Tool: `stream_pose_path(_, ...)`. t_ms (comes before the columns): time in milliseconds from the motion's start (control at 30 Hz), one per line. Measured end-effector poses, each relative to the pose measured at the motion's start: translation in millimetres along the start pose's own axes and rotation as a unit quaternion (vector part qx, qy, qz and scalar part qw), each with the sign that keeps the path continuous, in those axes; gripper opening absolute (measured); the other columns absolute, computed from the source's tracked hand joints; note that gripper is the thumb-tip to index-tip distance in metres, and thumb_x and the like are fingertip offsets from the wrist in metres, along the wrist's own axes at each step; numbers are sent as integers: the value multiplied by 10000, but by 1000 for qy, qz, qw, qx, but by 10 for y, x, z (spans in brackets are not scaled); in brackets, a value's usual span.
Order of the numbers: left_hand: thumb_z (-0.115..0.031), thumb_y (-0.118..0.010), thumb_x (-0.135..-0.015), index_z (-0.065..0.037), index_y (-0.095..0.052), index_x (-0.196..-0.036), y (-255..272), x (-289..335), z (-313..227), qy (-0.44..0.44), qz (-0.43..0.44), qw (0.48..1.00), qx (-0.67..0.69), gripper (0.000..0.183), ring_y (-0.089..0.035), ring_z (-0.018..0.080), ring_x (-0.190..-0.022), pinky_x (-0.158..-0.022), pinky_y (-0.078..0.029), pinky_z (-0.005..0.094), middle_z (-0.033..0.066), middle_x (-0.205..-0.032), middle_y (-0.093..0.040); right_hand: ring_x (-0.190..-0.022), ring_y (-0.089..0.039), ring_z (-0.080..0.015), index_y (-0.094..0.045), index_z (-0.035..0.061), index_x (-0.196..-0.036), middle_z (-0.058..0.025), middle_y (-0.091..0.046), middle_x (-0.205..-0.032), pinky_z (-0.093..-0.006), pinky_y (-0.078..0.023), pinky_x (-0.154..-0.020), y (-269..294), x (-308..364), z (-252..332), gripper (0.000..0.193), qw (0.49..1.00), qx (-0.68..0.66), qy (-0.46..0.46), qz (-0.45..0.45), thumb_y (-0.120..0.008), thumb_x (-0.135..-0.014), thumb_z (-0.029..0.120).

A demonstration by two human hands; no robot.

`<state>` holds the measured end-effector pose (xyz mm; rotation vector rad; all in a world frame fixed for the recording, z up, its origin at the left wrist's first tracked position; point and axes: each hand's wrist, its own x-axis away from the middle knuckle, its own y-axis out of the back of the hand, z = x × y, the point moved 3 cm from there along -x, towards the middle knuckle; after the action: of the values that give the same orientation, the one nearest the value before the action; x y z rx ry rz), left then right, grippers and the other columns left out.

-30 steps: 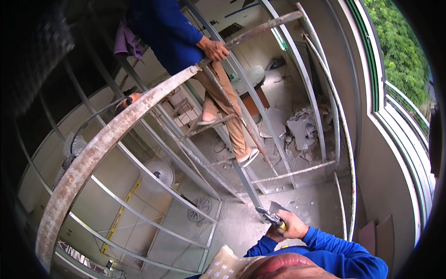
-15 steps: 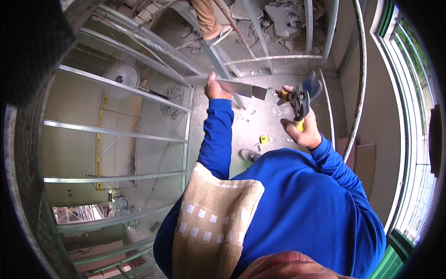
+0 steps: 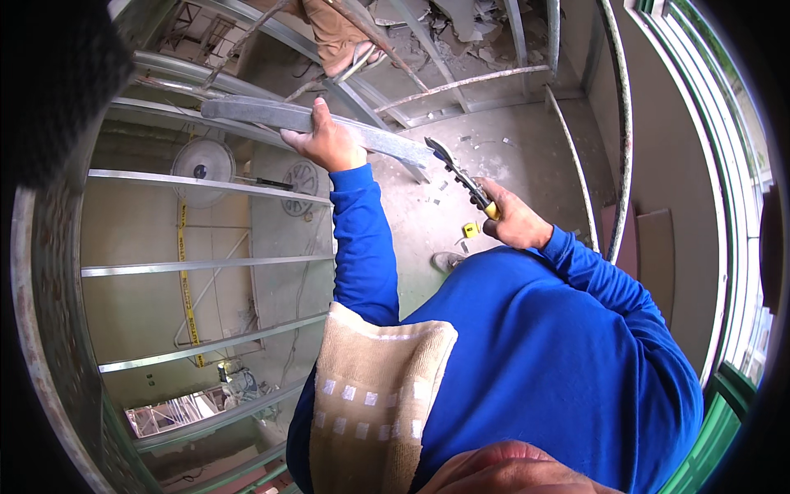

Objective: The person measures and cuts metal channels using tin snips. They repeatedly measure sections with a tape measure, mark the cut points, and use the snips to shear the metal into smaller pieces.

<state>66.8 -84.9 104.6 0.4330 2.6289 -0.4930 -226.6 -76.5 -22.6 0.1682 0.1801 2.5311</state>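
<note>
A long grey metal channel [image 3: 255, 113] slants across in front of me, its right end lower. My left hand [image 3: 333, 146] is closed around it near the middle, thumb on top. My right hand [image 3: 520, 219] is wrapped around the yellow handles of a pair of tin snips [image 3: 466, 179]. The dark jaws of the snips are at the channel's right end; whether they have metal between them I cannot tell. On the floor beyond my shoe [image 3: 447, 261] lies a yellow tape measure [image 3: 470, 230].
Metal framing bars [image 3: 210, 269] run along the left, with a round fan [image 3: 203, 170] beyond them. Painted scaffold pipes [image 3: 623, 123] rise at the right. Another person's foot [image 3: 354, 58] is at the top, near broken rubble [image 3: 461, 23]. Small metal scraps [image 3: 439, 186] dot the floor.
The channel has swung to show its long side and reaches farther left. The snips have moved left and down to its right end, their handles now closer together.
</note>
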Motion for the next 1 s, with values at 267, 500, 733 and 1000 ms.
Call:
stream_pose_path(267, -26, -731, -906, 137, -237, -1528, -17, -7, -22, -1, -7, 1000, -15, 811, -573, 324, -1254, -1063, -480, 416, 276, -1477, -470, -1201, -584, -302, -503, 1, -1430, -210, -624, -1227, -379, -436, -1072, -7, -24, 13, 710, 999, 27, 26, -4, -622, -731, -37)
stream_pose_path(500, -8, -717, -906, 143, -206, -1533, -30, -2, -61, 1, -1, 1000, -15, 822, -570, 325, -1259, -1076, -471, 419, 278, -1483, -463, -1231, -573, -309, -491, 0, -1445, -215, -620, -1259, -384, -417, -1100, -6, -20, 31, 741, 999, 19, 20, 20, -613, -715, -34)
stream_pose_path(733, -13, -723, -912, 123, -232, -1526, -12, -144, -149, -6, 1, 1000, 27, 797, -555, 322, -1270, -1099, -455, 408, 281, -1469, -451, -1206, -586, -368, -508, 18, -1437, -244, -617, -1224, -415, -457, -1051, -16, -19, 62, 764, 998, -9, 59, -6, -655, -688, 9)
stream_pose_path(1000, -11, -730, -909, 118, -268, -1504, -1, -25, -139, -2, 9, 1000, -2, 764, -543, 334, -1288, -1107, -448, 415, 283, -1465, -452, -1207, -566, -282, -468, 13, -1472, -195, -618, -1247, -375, -436, -1067, -29, -4, 112, 780, 999, -13, 46, 9, -610, -706, -27)
